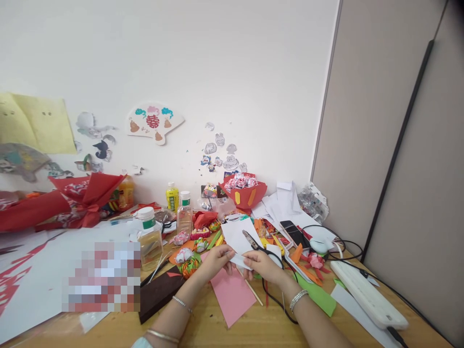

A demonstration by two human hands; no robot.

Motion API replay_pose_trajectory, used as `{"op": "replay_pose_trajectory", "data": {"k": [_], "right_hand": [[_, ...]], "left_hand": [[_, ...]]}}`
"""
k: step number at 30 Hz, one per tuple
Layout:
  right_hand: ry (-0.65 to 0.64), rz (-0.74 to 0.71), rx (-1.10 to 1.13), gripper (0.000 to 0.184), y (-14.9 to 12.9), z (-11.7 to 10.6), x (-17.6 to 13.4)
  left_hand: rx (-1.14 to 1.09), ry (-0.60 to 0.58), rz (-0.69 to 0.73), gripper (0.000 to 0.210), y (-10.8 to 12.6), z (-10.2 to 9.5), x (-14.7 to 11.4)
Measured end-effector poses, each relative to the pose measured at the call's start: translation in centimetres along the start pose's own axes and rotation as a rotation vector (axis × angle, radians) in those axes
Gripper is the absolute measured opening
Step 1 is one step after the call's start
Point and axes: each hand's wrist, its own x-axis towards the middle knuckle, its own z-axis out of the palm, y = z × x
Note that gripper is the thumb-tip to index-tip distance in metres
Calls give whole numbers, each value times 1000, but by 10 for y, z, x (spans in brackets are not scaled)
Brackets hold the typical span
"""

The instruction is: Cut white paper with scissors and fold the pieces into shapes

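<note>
Between my left hand [218,260] and my right hand [264,265] is a small piece of white paper [239,261], its two ends pinched by my thumbs and fingers. Both hands are closed on it above the table. Beneath them lies a sheet of pink paper [234,297] with a thin wooden stick [256,292] across its edge. Just beyond my right hand rests a utility knife [251,239]. A larger white sheet [239,229] lies behind the hands. Folded paper flowers [190,263] sit to the left of my left hand.
A dark box [159,295], clear bottles [150,246] and a red-wrapped bouquet [81,200] stand leftward. Another bouquet [243,191] is against the wall. To the right are a phone [295,234], a white power strip [369,292], green paper [319,297] and black cables [273,292].
</note>
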Motion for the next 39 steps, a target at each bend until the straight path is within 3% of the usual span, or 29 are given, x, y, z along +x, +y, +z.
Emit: {"op": "replay_pose_trajectory", "data": {"k": [5, 17, 27, 39], "right_hand": [[-21, 48, 19, 41, -2, -3, -1], [64, 46, 130, 40, -2, -2, -1], [98, 46, 113, 36, 4, -3, 1], [218, -10, -28, 20, -3, 4, 0]], "left_hand": [[-15, -52, -63, 48, -7, -4, 3], [-66, -13, -69, 48, -8, -3, 3], [-203, -13, -68, 47, -13, -3, 4], [-113, 54, -132, 39, -14, 2, 5]]}}
